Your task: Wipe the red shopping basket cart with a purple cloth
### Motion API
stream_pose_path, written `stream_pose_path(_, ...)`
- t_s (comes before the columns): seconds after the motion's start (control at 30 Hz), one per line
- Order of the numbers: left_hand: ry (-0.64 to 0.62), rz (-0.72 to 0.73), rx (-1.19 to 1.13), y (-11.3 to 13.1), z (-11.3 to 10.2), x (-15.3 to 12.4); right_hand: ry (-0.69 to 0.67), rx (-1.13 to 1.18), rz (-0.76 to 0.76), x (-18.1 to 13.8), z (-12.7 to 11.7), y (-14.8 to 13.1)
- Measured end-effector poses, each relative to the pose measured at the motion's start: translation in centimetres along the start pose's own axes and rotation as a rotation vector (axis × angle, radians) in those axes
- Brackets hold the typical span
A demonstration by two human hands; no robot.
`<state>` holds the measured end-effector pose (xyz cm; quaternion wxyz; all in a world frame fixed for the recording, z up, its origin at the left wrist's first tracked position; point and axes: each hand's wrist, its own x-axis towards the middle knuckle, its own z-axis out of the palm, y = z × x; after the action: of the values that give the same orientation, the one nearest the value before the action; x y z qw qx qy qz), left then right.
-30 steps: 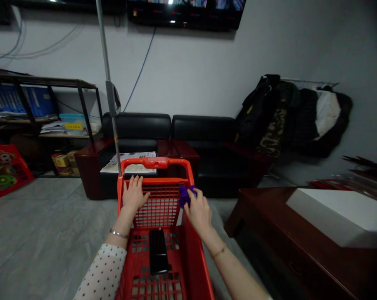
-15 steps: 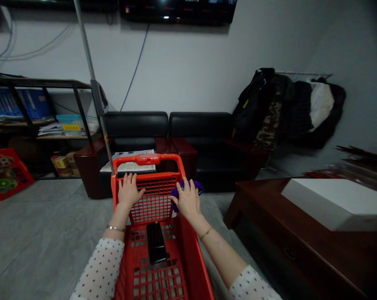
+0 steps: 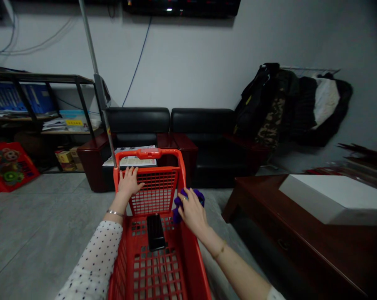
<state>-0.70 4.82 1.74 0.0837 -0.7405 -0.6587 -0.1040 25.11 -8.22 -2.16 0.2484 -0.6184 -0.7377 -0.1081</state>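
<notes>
A red plastic shopping cart stands in front of me, with a grid end panel and a raised handle at its far end. My left hand lies against the left part of that panel's top edge, fingers stretched out and holding nothing. At the right rim, my right hand has its fingers curled on a bunched purple cloth; the palm side is hidden. On the cart's slotted floor rests a black rectangular object. A grey metal pole rises from the cart's far left corner.
Two black armchairs stand behind the cart, papers on the left seat. To the right is a dark wooden table bearing a white box. Coats hang at the back right; a shelf stands left.
My right hand has slid a little toward me and to the right along the rim with the purple cloth, its fingers more curled. My left hand stays on the panel edge.
</notes>
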Motion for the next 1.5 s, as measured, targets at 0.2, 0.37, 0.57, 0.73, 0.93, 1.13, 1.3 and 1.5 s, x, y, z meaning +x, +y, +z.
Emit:
stream_pose_path(0.2, -0.012, 0.020, 0.025, -0.5, 0.0, 0.0, -0.005, -0.011, 0.005, 7.8, 0.8, 1.2)
stream_pose_path(0.37, -0.004, 0.017, 0.056, -0.8, 0.2, -0.1, -0.066, 0.072, -0.103, -1.7, -1.0, 0.1)
stream_pose_path(0.57, -0.003, 0.021, 0.119, -0.4, -1.1, -1.4, -0.199, 0.160, -0.135, -9.3, -4.5, -0.2)
stream_pose_path(0.73, 0.116, -0.161, 0.110, -0.6, -1.1, -5.4, -0.130, 0.093, -0.079, -1.4, -4.2, 1.1)
stream_pose_path(0.93, 0.064, -0.112, 0.061, -1.2, -0.5, -8.6, -0.130, 0.057, -0.058, 1.2, -1.4, -0.4)
stream_pose_path(1.13, 0.023, -0.089, 0.061, -0.9, -0.6, -8.3, -0.193, 0.060, -0.085, -7.2, -2.7, -1.7)
stream_pose_path(1.3, 0.051, -0.046, 0.050, -0.9, -0.3, -8.1, -0.213, 0.125, -0.175, -6.9, -3.3, -0.3)
stream_pose_path(1.5, 0.035, -0.038, 0.069, -1.0, -0.2, -7.7, -0.140, 0.056, -0.060, 5.4, -1.3, 0.9)
